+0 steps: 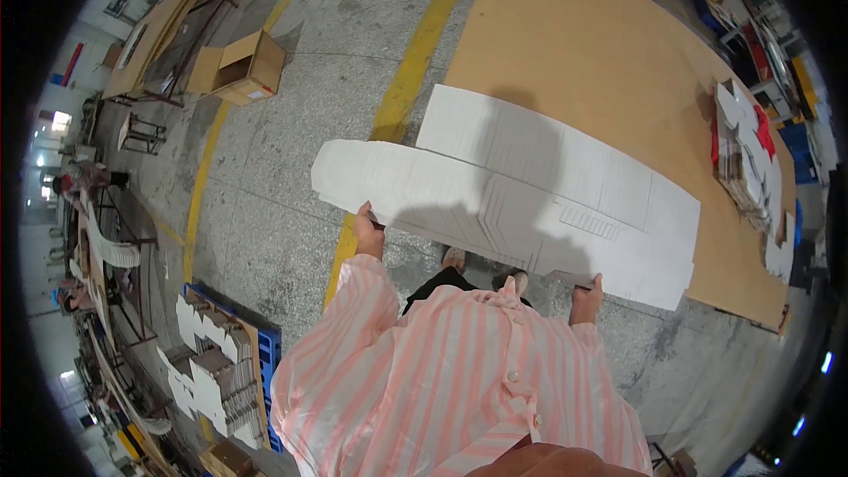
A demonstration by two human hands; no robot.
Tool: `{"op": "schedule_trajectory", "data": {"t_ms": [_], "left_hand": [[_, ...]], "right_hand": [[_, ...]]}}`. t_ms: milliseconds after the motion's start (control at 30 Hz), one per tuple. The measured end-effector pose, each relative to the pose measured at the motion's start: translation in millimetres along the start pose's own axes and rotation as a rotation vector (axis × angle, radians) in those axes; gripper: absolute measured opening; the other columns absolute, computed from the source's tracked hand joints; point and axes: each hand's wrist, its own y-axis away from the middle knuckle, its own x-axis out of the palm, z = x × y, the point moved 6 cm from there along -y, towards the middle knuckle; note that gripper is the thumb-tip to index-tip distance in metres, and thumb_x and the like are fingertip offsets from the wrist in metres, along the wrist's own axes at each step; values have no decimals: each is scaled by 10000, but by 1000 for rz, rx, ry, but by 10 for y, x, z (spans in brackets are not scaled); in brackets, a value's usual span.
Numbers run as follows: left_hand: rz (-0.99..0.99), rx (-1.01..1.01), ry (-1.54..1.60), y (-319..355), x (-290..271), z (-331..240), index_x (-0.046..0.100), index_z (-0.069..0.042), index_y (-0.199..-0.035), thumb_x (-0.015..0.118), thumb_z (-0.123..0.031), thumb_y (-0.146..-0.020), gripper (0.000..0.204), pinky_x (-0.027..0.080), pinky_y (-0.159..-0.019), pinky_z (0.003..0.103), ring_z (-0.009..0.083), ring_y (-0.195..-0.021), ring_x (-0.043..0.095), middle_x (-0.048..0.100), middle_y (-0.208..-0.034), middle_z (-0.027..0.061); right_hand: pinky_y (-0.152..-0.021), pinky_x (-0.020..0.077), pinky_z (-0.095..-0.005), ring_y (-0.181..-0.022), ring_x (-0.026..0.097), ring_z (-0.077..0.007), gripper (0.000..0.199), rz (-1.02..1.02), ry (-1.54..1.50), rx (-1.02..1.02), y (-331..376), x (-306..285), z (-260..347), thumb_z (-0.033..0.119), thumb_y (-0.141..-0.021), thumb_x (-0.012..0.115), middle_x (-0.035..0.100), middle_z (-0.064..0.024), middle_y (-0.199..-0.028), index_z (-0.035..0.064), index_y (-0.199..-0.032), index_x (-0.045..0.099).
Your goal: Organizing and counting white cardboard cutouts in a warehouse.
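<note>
While the person stands on the grey concrete floor (pixel 291 212), both hands grip the near edge of a large stack of flat white cardboard sheets (pixel 495 203) held level in front of the body. The left hand (pixel 368 231) clasps the stack near its left end, thumb on top and the other fingers tucked underneath, so those fingers are hidden. The right hand (pixel 586 296) holds the near edge toward the right end in the same way, thumb over the top; I cannot tell how the fingers below are set. The sheets are die-cut, with notched outlines, and the top one lies shifted from the one beneath, so 2 staggered layers show. The stack hangs above a yellow floor line (pixel 415 62) and the edge of a wide brown board (pixel 583 44) lying on the floor. The person wears a pink and white striped shirt (pixel 442 371), and 2 feet show just under the stack. On the left sits an open brown box (pixel 247 66), and lower left a blue pallet (pixel 269 358) carries piles of white cut cardboard (pixel 208 362). At the right, more white sheets are piled on the board's far side (pixel 751 159).
</note>
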Motion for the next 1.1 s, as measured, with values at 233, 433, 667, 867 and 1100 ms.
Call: {"op": "schedule_trajectory", "data": {"t_ms": [233,433,667,867,1100], "left_hand": [[88,-141,65,695,346,231,498,-136,-1188,540,-458,-815,494,398,-927,444,265,-1106,472,487,-1231,66],[92,-284,-140,859,331,687,547,-116,-1088,585,-382,-814,384,436,-865,438,261,-1040,509,546,-1143,76],[211,-262,-198,759,512,887,550,-45,-1079,577,-234,-844,303,455,-873,397,252,-1007,551,586,-1091,107],[322,-234,-168,619,424,708,542,-11,-1085,572,-229,-851,321,454,-892,397,251,-1016,554,587,-1099,119],[270,-218,-205,703,515,741,534,-28,-1109,550,-245,-869,324,428,-908,388,237,-1047,528,566,-1139,91]], "right_hand": [[-916,408,-439,-1039,514,-288,321,176,-74,14,-22,-21,-166,212,-824,571,558,-127,-1112,30,-1086,532],[-848,452,-440,-976,547,-285,330,-192,-227,40,262,132,14,189,-784,604,578,-97,-1068,58,-1077,526],[-737,497,-442,-886,573,-296,268,-147,-242,-90,-259,-354,169,77,-788,580,568,-122,-988,31,-1041,506],[-642,516,-438,-815,586,-293,247,-129,-242,-118,-86,-89,49,-3,-768,580,561,-114,-948,37,-995,491],[-660,510,-409,-807,590,-269,222,-95,-253,-241,-36,-77,139,-2,-766,580,579,-104,-921,23,-979,526]]}}
